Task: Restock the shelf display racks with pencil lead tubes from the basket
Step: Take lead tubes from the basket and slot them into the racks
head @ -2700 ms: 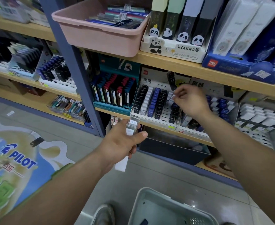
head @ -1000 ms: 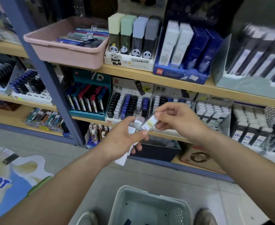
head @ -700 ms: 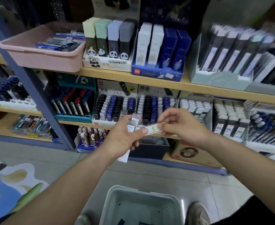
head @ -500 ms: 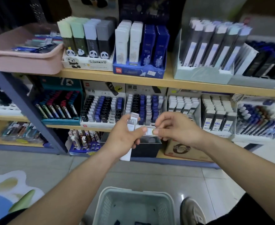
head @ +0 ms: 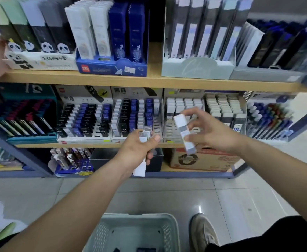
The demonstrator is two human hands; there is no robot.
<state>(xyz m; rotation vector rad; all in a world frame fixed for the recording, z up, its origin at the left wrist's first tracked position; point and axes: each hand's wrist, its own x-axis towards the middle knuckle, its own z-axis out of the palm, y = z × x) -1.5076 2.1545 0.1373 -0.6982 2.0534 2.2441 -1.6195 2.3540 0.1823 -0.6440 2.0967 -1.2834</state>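
Head: R hand (head: 209,136) + tube (head: 182,130) block white rack (head: 178,104).

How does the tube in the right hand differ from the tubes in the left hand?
The right hand holds one tube; the left hand grips a bundle of several. The tube leans to one side; the bundle stands nearly upright. The tube's cap is white; the bundle's tops look clear. Both are slim and pale.

Bright even light; floor (head: 199,209) glare; edges blurred, bowed
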